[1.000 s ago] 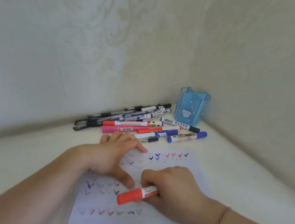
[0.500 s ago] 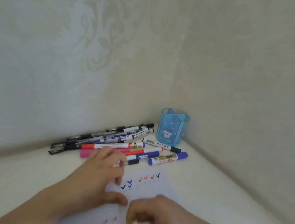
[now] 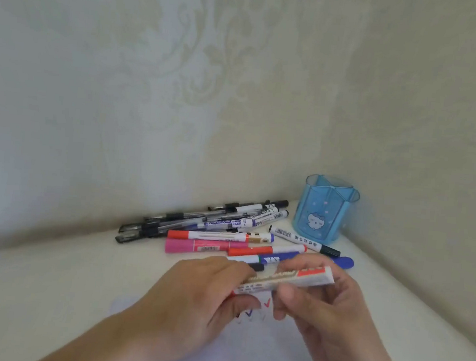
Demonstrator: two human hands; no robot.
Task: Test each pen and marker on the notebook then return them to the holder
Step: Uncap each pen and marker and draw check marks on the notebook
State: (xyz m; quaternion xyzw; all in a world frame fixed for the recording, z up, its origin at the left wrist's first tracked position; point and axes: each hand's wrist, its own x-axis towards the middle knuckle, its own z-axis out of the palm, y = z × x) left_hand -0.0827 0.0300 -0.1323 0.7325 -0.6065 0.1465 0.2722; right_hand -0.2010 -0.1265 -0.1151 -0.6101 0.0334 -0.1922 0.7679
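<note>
Nearest, below both hands, the notebook [image 3: 244, 353] lies flat on the pale bench [image 3: 48, 293], its white page carrying red and blue tick marks that show between and beneath the wrists. Above the page the left hand [image 3: 197, 300] curls its fingers round the left end of a white-barrelled marker [image 3: 285, 279], where a trace of red peeks out under the fingers. The right hand [image 3: 331, 318] pinches the same marker near its middle, thumb below and fingers over the top, so the marker is held off the page, tilted with its right end a little higher. The barrel is blurred and its print cannot be read.

Just beyond the hands a pile of pens and markers [image 3: 226, 237] rests on the bench: a pink marker [image 3: 193, 247] and a red-capped white one [image 3: 211, 237] toward the left hand's side, and a blue-capped marker [image 3: 344, 261] showing past the right hand's fingers. Further back in the pile lie slim black pens [image 3: 152, 224], reaching to the foot of the wall.

Beyond the right hand, in the corner of the bench, a see-through blue holder [image 3: 323, 213] with a cartoon face stands upright, just beside the far end of the pile. Patterned wallpaper [image 3: 182, 74] rises behind everything.
</note>
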